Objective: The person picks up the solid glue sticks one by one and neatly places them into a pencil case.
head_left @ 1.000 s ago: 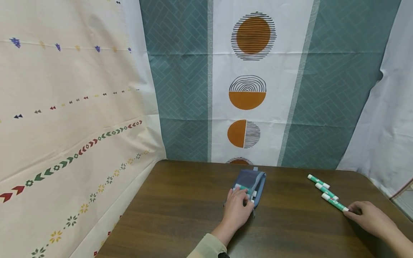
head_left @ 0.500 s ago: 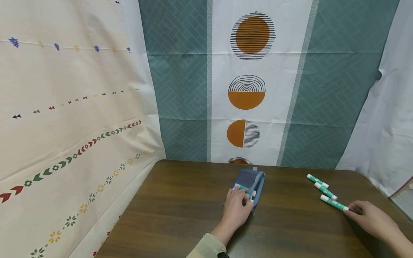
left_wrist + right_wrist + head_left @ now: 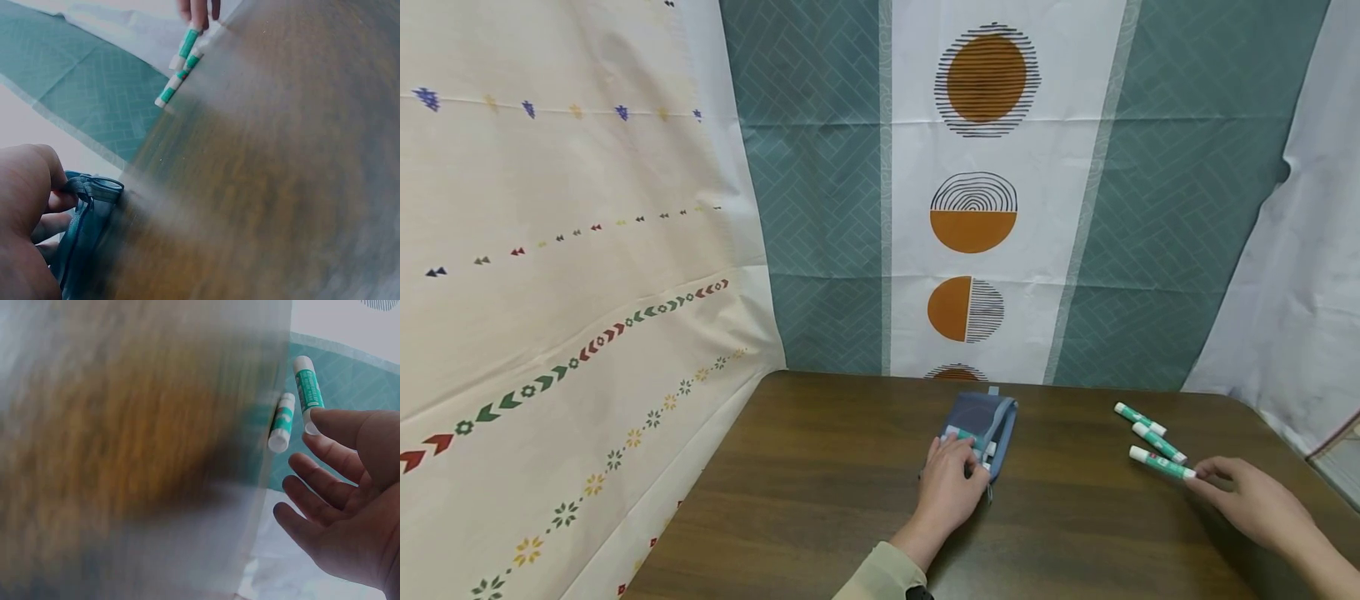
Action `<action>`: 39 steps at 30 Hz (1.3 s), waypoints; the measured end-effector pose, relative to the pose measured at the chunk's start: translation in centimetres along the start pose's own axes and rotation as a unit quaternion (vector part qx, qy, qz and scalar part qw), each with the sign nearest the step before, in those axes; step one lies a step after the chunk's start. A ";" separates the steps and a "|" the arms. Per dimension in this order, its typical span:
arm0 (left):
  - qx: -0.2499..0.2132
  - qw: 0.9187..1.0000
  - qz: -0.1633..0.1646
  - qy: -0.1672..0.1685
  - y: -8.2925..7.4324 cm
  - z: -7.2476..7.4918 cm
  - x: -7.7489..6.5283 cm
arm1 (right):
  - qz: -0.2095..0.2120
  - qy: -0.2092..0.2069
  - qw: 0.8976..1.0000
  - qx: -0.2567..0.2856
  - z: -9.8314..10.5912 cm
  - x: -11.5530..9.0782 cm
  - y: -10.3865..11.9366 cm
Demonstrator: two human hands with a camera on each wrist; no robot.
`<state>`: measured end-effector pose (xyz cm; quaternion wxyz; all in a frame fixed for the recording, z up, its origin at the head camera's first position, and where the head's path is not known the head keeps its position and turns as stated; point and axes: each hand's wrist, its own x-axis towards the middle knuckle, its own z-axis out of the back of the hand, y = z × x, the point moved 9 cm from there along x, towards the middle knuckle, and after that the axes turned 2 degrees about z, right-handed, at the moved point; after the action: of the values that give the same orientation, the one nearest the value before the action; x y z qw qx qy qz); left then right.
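A blue-grey zip pouch (image 3: 973,410) lies on the table, with green-and-white glue sticks (image 3: 991,448) showing at its opening. My left hand (image 3: 953,485) rests over its near side; in the left wrist view, thumb and finger pinch the edge of the pouch (image 3: 94,200). At the right, my right hand (image 3: 1255,504) pinches one end of a green-and-white glue stick (image 3: 1161,463) between thumb and forefinger. The right wrist view has that glue stick (image 3: 309,387) raised off the table, the other fingers spread loosely below.
Two more glue sticks, a farther one (image 3: 1138,418) and a nearer one (image 3: 1159,442), lie touching on the brown wooden table (image 3: 1075,517) beyond the right hand. Patterned cloths hang behind (image 3: 820,250) and along the left side.
My right hand has moved slightly left and up, lifting its glue stick away from the other two and swinging it flatter. The left hand and pouch stay put.
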<state>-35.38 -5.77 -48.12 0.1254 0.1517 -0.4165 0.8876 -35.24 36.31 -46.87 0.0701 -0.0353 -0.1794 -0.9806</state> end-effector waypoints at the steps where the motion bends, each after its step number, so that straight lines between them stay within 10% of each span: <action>1: 0.000 1.000 0.002 0.002 0.0 0.0 0.0 | 0.001 -0.003 1.000 0.000 0.0 0.0 0.2; 39: 0.002 1.000 0.005 0.009 0.2 -0.5 0.2 | 0.075 -0.079 0.992 0.057 -1.4 2.7 9.5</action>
<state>-35.76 -5.50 -48.50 0.1243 0.1413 -0.4144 0.8904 -36.58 26.67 -44.63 0.1307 -0.1219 -0.2372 -0.9549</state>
